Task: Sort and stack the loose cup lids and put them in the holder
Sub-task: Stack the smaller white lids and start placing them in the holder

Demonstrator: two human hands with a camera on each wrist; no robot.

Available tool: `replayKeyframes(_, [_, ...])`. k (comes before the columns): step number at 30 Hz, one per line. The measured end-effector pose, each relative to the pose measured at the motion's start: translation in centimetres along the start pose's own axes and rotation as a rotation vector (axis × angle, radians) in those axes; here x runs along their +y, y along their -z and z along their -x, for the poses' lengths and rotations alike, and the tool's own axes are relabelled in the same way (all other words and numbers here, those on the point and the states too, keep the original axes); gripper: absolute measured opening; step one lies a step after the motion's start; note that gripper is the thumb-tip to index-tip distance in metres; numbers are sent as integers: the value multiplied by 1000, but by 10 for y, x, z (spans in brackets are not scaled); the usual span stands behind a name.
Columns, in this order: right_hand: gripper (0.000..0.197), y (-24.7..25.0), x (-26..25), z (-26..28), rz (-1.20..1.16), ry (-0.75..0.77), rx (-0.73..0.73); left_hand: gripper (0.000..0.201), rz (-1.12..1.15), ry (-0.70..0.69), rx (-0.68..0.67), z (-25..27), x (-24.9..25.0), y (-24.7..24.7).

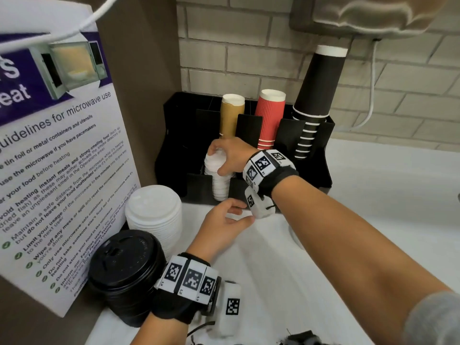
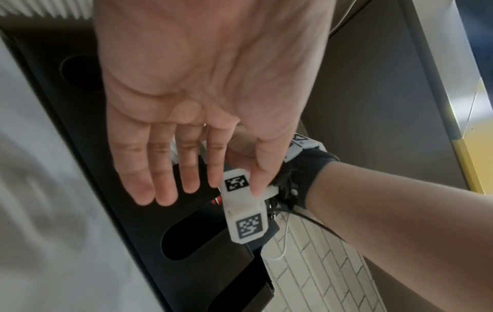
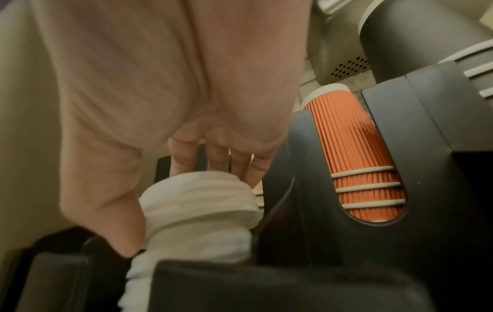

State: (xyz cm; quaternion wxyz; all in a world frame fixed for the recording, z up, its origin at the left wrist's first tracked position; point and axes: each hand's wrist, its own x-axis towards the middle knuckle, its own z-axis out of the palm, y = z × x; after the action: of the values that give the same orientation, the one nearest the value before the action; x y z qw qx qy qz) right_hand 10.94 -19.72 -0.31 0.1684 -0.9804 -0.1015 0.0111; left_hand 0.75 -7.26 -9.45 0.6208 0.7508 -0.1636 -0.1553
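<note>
Far left, the black lid stack [image 1: 125, 267] and large white lid stack [image 1: 155, 215] stand unsorted on the counter, near your left hand [image 1: 222, 220], which is spread and holds nothing. Your right hand [image 1: 230, 155] pinches the small white lid stack [image 1: 219, 178], partly seated in the holder [image 1: 311, 165] front slot. Risk: the upper lids look offset; pressing may topple them.

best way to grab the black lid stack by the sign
Grip the black lid stack low around its sides, coming from the right, the open counter side. It is tall and loose, so a top pinch lifts only a few lids; the sign blocks its left. The left hand is open and nearest.
</note>
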Motion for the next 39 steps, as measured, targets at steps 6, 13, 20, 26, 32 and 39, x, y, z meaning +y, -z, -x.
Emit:
replayKeyframes(6, [59, -8, 3, 1, 91, -2, -24, 25, -20, 14, 9, 1, 4, -1])
replayKeyframes(13, [60, -14, 5, 3, 256, -59, 29, 27, -10, 9, 11, 3, 4, 0])
replayKeyframes(20, [64, -17, -1, 2, 343, -76, 32, 25, -8, 2, 9, 3, 5, -1])
replayKeyframes(26, [65, -14, 0, 4, 411, -70, 22, 27, -5, -10, 12, 3, 6, -1])
replayKeyframes(32, [76, -1, 0, 25, 134, -76, 125, 22, -9, -14, 19, 4, 7, -1])
replayKeyframes(39, [35, 31, 47, 123, -514, -376, 623, 19, -9, -46, 65, 5, 8, 1])
